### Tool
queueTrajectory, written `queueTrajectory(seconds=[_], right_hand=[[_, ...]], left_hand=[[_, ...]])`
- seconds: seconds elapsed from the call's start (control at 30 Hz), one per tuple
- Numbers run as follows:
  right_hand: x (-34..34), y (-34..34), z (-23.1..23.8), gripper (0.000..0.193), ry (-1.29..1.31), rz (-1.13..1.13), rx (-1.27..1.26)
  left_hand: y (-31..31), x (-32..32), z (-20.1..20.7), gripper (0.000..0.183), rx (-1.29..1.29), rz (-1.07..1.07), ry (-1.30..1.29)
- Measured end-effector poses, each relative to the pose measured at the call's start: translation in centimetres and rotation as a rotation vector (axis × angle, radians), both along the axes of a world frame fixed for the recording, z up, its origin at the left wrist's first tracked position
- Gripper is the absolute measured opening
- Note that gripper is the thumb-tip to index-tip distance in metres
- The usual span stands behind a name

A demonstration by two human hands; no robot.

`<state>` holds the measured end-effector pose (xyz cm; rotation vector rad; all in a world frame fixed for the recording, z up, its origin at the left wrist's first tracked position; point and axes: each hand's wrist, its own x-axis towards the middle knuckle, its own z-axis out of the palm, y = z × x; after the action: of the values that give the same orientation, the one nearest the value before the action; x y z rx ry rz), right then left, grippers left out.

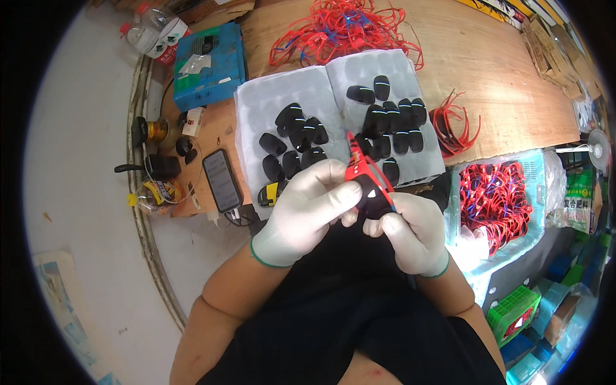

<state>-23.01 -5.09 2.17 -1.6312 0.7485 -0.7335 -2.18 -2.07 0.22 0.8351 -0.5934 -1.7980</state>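
In front of my chest, both white-gloved hands hold one red sunglasses frame (357, 168) with a dark lens (373, 197) in it. My left hand (307, 208) pinches the frame and lens between thumb and fingers. On the other side, my right hand (416, 232) grips the frame's edge, thumb close to the lens. Just beyond my hands, white moulded sheets (260, 106) carry many loose black lenses (300, 135), in a left group and a right group. A yellow-and-black object (272, 193) is partly covered by my left hand.
Red and blue frames (346, 32) are heaped at the far edge, with a smaller red bunch (455, 131) to the right. A light-blue crate (536, 199) of frames stands at right. At left lie a phone (222, 181), a blue box (212, 64) and bottles (151, 38).
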Motion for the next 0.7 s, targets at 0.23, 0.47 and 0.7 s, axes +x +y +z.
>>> queueTrajectory(seconds=[0.23, 0.47, 0.7], right_hand=[[0.1, 0.3, -0.9, 0.011, 0.003, -0.129, -0.175], [0.2, -0.1, -1.2, 0.010, 0.024, -0.059, -0.224], [1.5, -0.5, 0.5, 0.016, 0.162, 0.067, -0.352]], left_hand=[[0.8, -0.9, 1.1, 0.020, -0.044, 0.035, -0.177], [1.9, -0.8, 1.6, 0.024, -0.115, 0.055, -0.325], [2.0, 0.4, 2.2, 0.015, 0.036, 0.119, -0.271]])
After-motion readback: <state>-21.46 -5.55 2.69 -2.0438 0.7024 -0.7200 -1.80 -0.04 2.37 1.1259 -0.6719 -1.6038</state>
